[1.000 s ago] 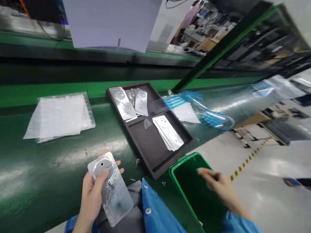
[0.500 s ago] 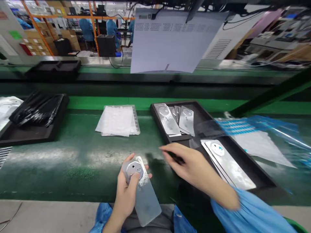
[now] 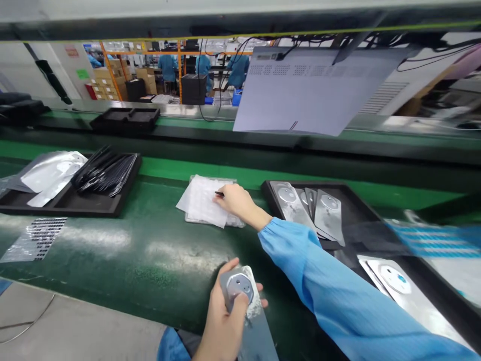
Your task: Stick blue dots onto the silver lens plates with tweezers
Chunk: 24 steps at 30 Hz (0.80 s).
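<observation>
"Report on your left hand."

"My left hand [image 3: 225,318], at bottom centre of the frame, is closed on a flat, silver-grey rectangular panel [image 3: 259,336] with rounded corners. My thumb presses on the round grey disc [image 3: 239,287] near its upper end; fingertips show past its right edge. The panel is tilted, its lower end cut off by the frame."

"And the right hand?"

"My right hand [image 3: 240,204], near the centre of the frame, pinches a slim black implement [image 3: 219,193]. Its tip points left, over thin, white, paper-like sheets [image 3: 203,203]. I cannot tell whether the tip touches them. The sheets lie askew on a clear plastic tray [image 3: 235,221], which rests on the glossy green work surface [image 3: 161,286]."

"Note the items on the right side."

"A black rectangular tray [image 3: 353,200] with compartments. Its upper left compartment holds a fanned group of silver panels [image 3: 328,215]. Further overlapping silver panels [image 3: 417,301] lie in its lower part, partly covered by my light-blue fabric sleeve [image 3: 338,286]. At the right edge is a blurred, blue-striped clear film [image 3: 439,241]."

"Left side?"

"A second black tray [image 3: 126,193], at mid-left, holds silver sheet-like pieces [image 3: 52,175] beside a glossy black plastic bundle [image 3: 107,173]. Just below that tray lies a clear film with rows of black marks [image 3: 43,235]."
</observation>
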### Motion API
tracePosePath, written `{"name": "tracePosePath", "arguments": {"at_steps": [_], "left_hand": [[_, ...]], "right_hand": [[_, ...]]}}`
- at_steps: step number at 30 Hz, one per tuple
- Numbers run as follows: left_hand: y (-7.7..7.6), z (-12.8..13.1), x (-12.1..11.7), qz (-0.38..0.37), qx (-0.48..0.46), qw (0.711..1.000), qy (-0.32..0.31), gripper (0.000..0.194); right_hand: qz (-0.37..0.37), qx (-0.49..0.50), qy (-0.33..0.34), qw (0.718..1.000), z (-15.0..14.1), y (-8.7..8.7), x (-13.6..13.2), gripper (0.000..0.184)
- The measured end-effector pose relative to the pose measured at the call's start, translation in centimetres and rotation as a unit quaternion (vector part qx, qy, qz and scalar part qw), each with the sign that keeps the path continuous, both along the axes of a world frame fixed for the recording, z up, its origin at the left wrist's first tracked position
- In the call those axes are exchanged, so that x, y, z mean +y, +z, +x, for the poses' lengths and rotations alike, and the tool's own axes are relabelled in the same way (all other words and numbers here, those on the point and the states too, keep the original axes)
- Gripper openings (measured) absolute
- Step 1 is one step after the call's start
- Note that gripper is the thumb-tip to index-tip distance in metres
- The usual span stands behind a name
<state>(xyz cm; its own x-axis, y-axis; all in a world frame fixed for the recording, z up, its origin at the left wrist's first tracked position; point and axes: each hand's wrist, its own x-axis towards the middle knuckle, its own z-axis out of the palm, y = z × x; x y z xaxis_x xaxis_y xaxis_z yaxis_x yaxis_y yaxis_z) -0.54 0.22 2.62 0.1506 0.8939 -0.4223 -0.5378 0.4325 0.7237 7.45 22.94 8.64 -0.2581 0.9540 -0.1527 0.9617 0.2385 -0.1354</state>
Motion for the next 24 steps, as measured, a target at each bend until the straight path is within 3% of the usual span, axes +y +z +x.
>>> {"name": "tracePosePath", "arguments": {"at_steps": [24], "left_hand": [[0.16,0.29,-0.02,-0.002,0.009,1.0,0.015,0.072]], "right_hand": [[-0.025,0.058,0.038,0.997,0.84,-0.84,0.61,0.024]]}}
